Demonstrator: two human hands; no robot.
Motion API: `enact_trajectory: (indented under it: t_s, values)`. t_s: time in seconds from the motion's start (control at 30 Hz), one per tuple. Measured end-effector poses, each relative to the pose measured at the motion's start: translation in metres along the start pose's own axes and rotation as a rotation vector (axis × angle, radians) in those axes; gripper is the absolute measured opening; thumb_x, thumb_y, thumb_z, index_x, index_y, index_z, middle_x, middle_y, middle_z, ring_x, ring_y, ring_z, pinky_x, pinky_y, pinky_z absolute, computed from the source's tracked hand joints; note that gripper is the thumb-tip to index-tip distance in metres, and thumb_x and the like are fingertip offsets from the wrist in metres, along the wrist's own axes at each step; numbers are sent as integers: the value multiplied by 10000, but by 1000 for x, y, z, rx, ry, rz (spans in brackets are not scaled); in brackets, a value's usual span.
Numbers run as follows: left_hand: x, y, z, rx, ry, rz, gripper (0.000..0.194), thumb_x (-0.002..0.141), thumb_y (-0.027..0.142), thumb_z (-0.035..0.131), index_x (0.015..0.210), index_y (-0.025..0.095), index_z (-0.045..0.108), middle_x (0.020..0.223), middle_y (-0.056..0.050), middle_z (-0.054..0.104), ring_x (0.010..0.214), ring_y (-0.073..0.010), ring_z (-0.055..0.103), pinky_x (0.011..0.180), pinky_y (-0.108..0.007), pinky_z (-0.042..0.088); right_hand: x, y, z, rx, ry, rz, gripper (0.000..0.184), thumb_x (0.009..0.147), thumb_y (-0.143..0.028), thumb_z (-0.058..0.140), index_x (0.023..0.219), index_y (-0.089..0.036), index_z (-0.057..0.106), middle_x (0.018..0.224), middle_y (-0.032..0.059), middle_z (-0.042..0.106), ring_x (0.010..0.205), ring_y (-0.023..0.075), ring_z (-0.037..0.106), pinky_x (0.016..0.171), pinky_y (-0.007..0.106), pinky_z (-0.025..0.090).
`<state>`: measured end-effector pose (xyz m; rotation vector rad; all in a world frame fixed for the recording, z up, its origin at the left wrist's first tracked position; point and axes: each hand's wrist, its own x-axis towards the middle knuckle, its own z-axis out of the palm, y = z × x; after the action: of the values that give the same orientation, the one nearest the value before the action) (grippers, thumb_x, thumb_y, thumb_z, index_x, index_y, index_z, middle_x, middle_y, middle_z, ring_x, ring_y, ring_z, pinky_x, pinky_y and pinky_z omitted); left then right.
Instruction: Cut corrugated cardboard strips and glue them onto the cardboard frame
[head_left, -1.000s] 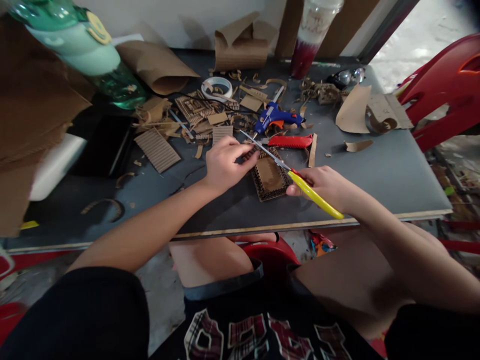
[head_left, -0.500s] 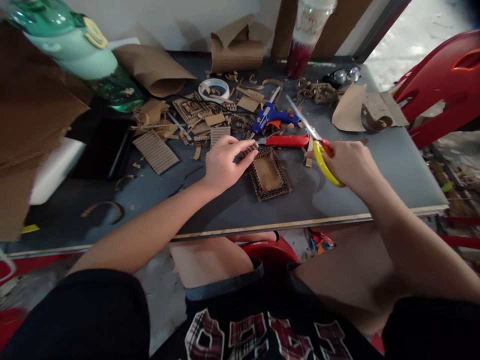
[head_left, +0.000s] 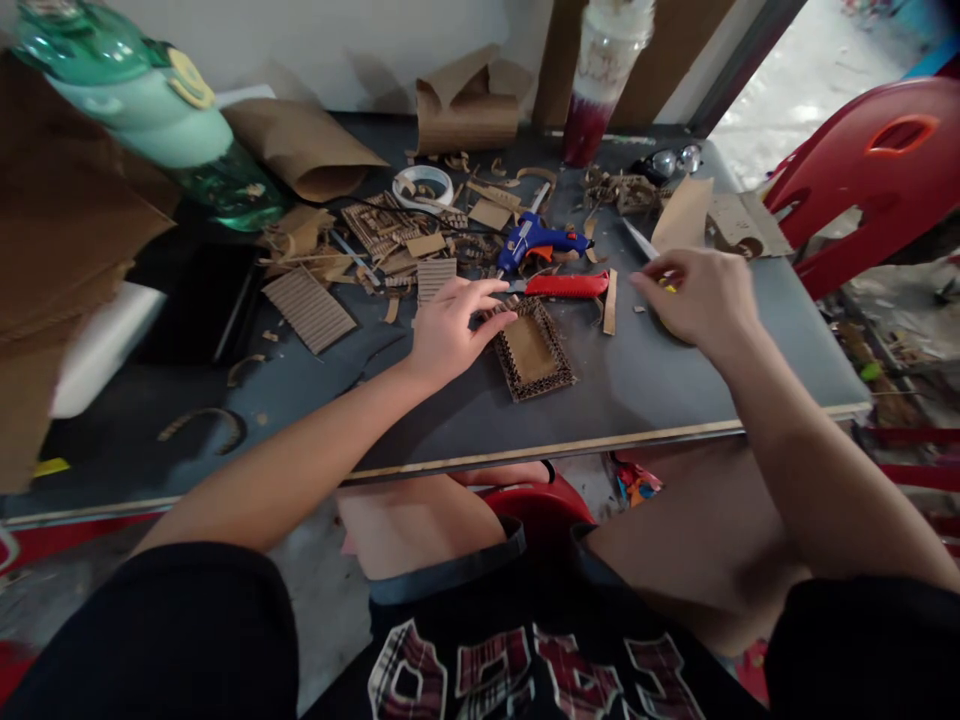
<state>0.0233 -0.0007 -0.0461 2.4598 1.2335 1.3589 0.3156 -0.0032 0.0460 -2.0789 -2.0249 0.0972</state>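
My left hand [head_left: 459,325] hovers at the near-left corner of a small cardboard tray [head_left: 561,345] with a corrugated rim. Its thumb and fingers are apart, and no strip shows between them. On the right, my right hand [head_left: 705,300] is low over the table around yellow-handled scissors [head_left: 639,240], whose blades point away to the upper left. The hand covers most of the handles. Between the hands lie a red utility knife [head_left: 568,286] and a narrow cardboard strip [head_left: 610,303]. Behind the knife sits a blue glue gun [head_left: 541,243].
Cardboard scraps [head_left: 309,308] and a roll of white tape [head_left: 423,187] litter the table's middle. A green bottle [head_left: 172,130] stands at left, a drink cup [head_left: 600,90] at the back. Glasses [head_left: 667,162] lie back right, near a red chair [head_left: 862,150].
My right hand has lowered the scissors toward the table and turned over them. My left fingers have spread; the corrugated strip seen between them earlier no longer shows there.
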Motion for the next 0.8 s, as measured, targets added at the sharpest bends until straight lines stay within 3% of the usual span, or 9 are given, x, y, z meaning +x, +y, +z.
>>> enact_trajectory:
  t_s: [0.03, 0.1, 0.2, 0.3, 0.43, 0.53, 0.63, 0.8]
  values:
    - [0, 0, 0, -3, 7, 15, 381, 971, 540, 584, 1127, 203, 674, 888, -43, 795, 920, -187, 727, 799, -286, 548, -3, -13, 3, 164, 21, -83, 340, 906, -441, 648, 998, -147, 793, 941, 137, 765, 869, 207, 669, 744, 336, 399]
    - [0, 1, -1, -11, 35, 51, 384, 966, 528, 600, 1139, 193, 673, 852, -34, 792, 904, -179, 728, 791, -274, 548, -8, -40, 11, 350, -66, -194, 331, 899, -462, 643, 935, -169, 793, 848, 73, 751, 752, 167, 630, 713, 309, 410]
    - [-1, 2, -2, -12, 73, 86, 364, 966, 504, 613, 1145, 193, 676, 848, -34, 788, 891, -169, 728, 781, -266, 554, -8, -75, 22, 509, -160, -284, 311, 863, -456, 673, 850, -165, 782, 793, 44, 735, 707, 147, 595, 699, 293, 412]
    - [-2, 1, -3, 20, 85, 84, 341, 969, 489, 615, 1144, 204, 682, 850, -31, 780, 883, -166, 725, 797, -273, 560, -5, -92, 31, 567, -176, -336, 229, 815, -386, 706, 812, -167, 776, 775, 38, 730, 692, 134, 584, 683, 275, 410]
    - [-3, 1, -4, -31, 62, 69, 414, 937, 534, 642, 1179, 200, 673, 913, -46, 763, 924, -176, 717, 823, -280, 563, 2, -89, 39, 613, -154, -317, 209, 786, -365, 699, 772, -166, 762, 720, 32, 701, 634, 119, 538, 626, 272, 382]
    - [0, 3, -6, -69, 8, 27, 423, 953, 524, 614, 1197, 182, 667, 1033, -86, 746, 1044, -211, 688, 901, -324, 559, 7, -76, 46, 655, -105, -218, 227, 761, -390, 707, 726, -167, 739, 690, 23, 674, 640, 125, 535, 630, 283, 380]
    - [4, 0, -7, -15, 7, -25, 277, 1008, 375, 510, 1095, 193, 699, 1009, -78, 753, 1059, -223, 663, 965, -375, 530, 9, -67, 52, 704, -78, -129, 234, 743, -397, 698, 697, -168, 718, 640, 4, 632, 628, 126, 522, 635, 288, 376]
    - [8, -10, -7, 32, 42, -47, 229, 928, 176, 505, 984, 203, 725, 941, -53, 762, 984, -223, 661, 911, -382, 538, 4, -69, 63, 654, -62, -207, 163, 727, -322, 660, 655, -180, 694, 691, 12, 671, 694, 155, 578, 698, 306, 415]
